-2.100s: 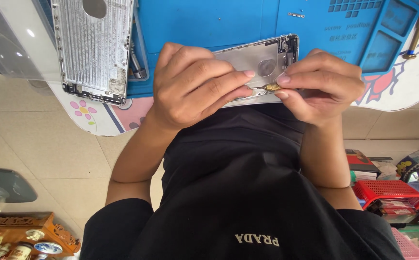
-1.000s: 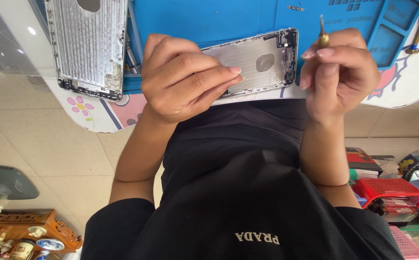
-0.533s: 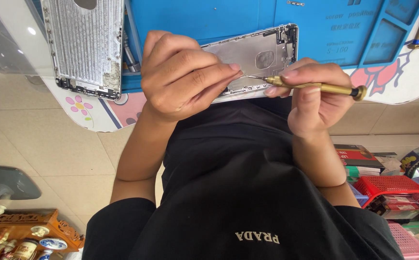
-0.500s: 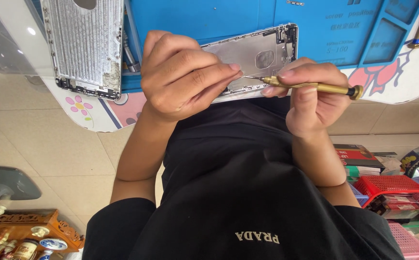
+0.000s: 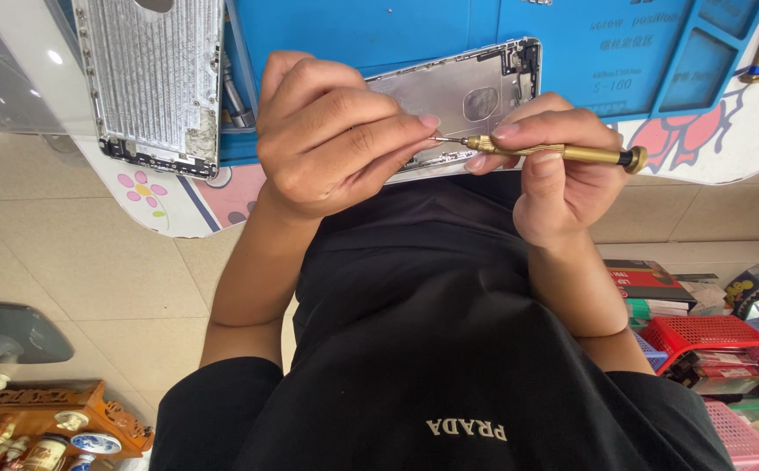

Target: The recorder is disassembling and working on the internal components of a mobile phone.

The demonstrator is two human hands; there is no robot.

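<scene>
Beige floor tiles are showing below a blue mat (image 5: 379,35) on the worktop. Nearest, right hand (image 5: 563,174) fingers are pinching a brass screwdriver (image 5: 554,152), its long axis running sideways, tip leftward. Left hand (image 5: 327,139) fingers are gripping the silver phone housing (image 5: 467,92) where the tip is meeting its near edge.

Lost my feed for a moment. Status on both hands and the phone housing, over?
Left hand gripping silver phone housing at its near edge. Right hand holding brass precision screwdriver, tip at that edge beside left fingertips. Nothing blocking.
</scene>
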